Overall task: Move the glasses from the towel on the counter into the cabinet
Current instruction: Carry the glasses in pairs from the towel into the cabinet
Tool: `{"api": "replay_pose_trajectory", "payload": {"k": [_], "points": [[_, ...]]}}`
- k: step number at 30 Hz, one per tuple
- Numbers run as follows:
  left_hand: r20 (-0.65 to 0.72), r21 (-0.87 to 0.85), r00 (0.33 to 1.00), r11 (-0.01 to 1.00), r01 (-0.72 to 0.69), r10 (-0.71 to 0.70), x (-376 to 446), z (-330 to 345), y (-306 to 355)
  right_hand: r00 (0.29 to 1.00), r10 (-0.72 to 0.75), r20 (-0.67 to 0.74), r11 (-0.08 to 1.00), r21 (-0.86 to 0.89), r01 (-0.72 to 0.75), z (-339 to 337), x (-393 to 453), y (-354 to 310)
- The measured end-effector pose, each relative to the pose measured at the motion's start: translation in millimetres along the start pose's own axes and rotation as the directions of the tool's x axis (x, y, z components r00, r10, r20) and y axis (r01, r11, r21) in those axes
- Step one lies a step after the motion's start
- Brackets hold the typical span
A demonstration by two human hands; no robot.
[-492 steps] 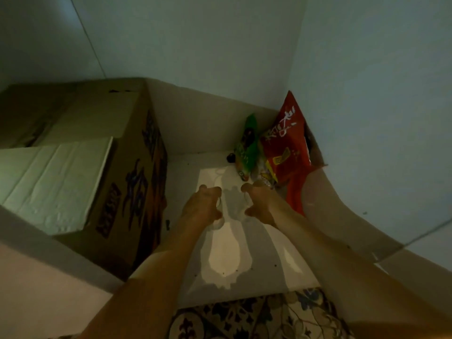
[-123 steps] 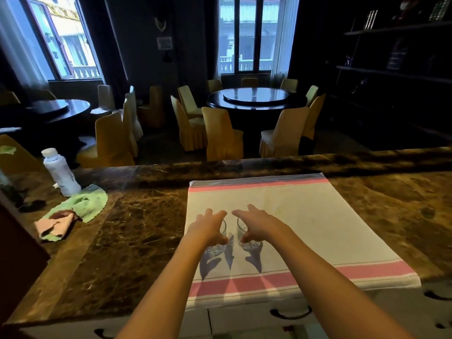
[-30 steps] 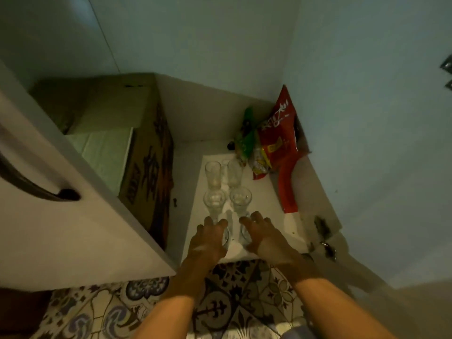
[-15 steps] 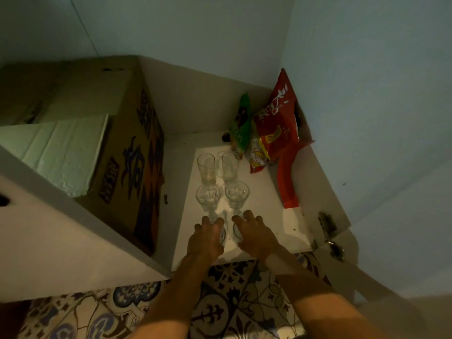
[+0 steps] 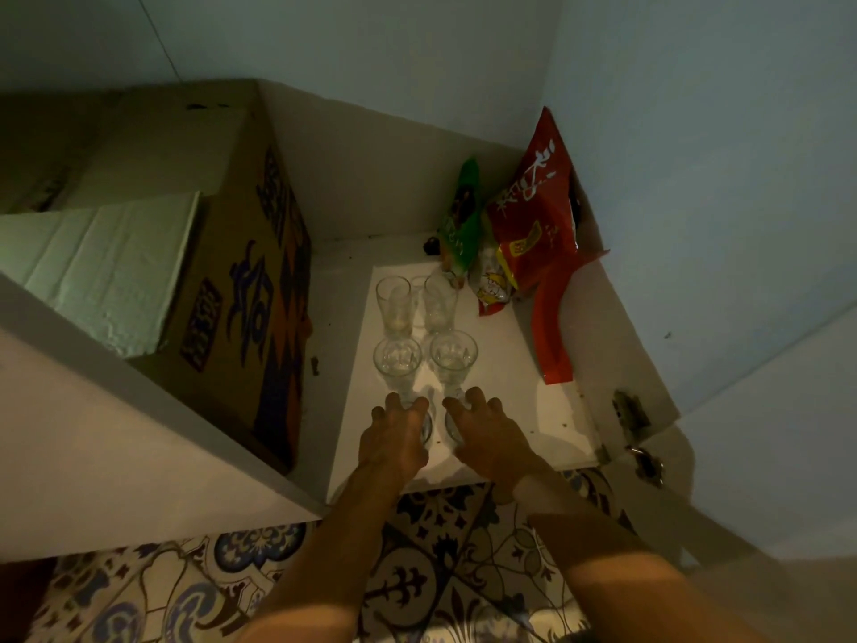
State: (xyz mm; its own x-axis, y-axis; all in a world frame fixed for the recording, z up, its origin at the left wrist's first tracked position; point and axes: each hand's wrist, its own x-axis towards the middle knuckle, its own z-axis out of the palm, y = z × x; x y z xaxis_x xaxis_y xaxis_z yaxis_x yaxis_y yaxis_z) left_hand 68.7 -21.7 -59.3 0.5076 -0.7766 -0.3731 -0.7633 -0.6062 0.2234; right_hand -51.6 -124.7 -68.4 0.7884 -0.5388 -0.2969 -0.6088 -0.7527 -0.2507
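Head view, looking down into an open low cabinet (image 5: 570, 317) with a white floor. Both forearms reached in from the bottom edge. Left hand (image 5: 394, 440) was palm-down, fingers curled over the top of a clear glass (image 5: 425, 426), gripping it from above; only a sliver of the glass showed at the thumb side. Right hand (image 5: 487, 436) did the same over a second glass (image 5: 450, 426), fingers curled round the rim, glass mostly hidden under the palm. The two held glasses sat side by side near the front edge of the cabinet floor; could not tell if their bases touched the floor. Just behind the fingertips stood two flared glasses, left one (image 5: 398, 362) and right one (image 5: 453, 357), upright, close together. Behind those, two taller straight glasses, left (image 5: 393, 304) and right (image 5: 440, 301), upright, near the back. So six glasses in three rows of two. A cardboard box (image 5: 241, 290) with dark printed lettering filled the left of the cabinet, a white foam sheet (image 5: 106, 266) lying on top. At the back right corner leaned a green snack bag (image 5: 461, 220) and a red snack bag (image 5: 533, 211). A door hinge (image 5: 628, 410) showed at the right front. Patterned floor tiles (image 5: 195, 582) lay below the cabinet.
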Motion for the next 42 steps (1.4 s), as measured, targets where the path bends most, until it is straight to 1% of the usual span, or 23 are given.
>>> {"api": "replay_pose_trajectory", "payload": {"k": [16,21,25,27,30,34,38,42], "points": [[0.001,-0.022,1.000,1.000,0.010,-0.010,-6,-1,0,0.999,0.023,0.032,0.999,0.028,-0.024,-2,1,0],[0.002,-0.106,1.000,0.994,0.030,-0.030,-11,-8,3,0.999,0.023,-0.049,1.000,-0.011,-0.023,-12,-3,-6],[-0.057,-0.146,0.998,0.989,0.018,-0.026,-19,-21,5,0.995,0.020,-0.095,1.000,0.009,-0.020,-25,-9,-8],[-0.072,-0.136,0.997,0.991,0.010,-0.020,-25,-32,6,0.995,0.019,-0.102,1.000,0.010,-0.018,-38,-13,-12],[-0.080,-0.069,0.996,0.997,0.022,-0.027,-36,-52,10,0.995,0.027,-0.101,0.999,0.030,-0.024,-57,-24,-22],[-0.017,-0.031,1.000,0.999,-0.012,0.012,-74,-88,20,0.996,-0.014,-0.085,0.996,0.089,0.021,-89,-60,-38],[-0.041,-0.041,0.999,0.998,-0.037,0.035,-132,-138,36,1.000,-0.020,0.012,0.996,0.088,0.019,-149,-108,-61],[0.085,-0.018,0.996,1.000,0.005,-0.004,-192,-209,58,0.989,0.054,0.137,0.994,0.083,-0.066,-232,-165,-96]]}}
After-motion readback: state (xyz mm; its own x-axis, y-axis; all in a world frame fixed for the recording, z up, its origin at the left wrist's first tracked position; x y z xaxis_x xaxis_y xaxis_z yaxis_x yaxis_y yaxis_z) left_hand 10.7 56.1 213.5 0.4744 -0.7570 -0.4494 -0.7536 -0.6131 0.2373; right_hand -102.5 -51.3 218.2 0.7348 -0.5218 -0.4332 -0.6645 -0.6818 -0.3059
